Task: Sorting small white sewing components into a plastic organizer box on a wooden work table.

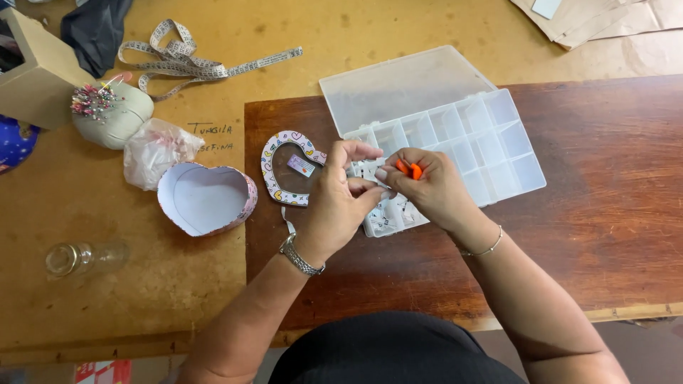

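My two hands meet over the near left corner of a clear plastic compartment box (498, 153) with its lid flipped open behind it. In my right hand (434, 188) sits a small orange tool (410, 170), pinched between fingers and thumb. My left hand (340, 199), with a metal watch on the wrist, pinches something tiny right next to the orange tool; what it is I cannot make out. Small bits lie in the box's near compartments, partly hidden by my hands.
A heart-shaped box lid (284, 167) and its open heart-shaped base (206, 199) lie to the left. Further left are a pincushion (110, 114), a crumpled plastic bag (158, 149), a measuring tape (188, 60), a glass jar (78, 257) and a cardboard box (32, 78).
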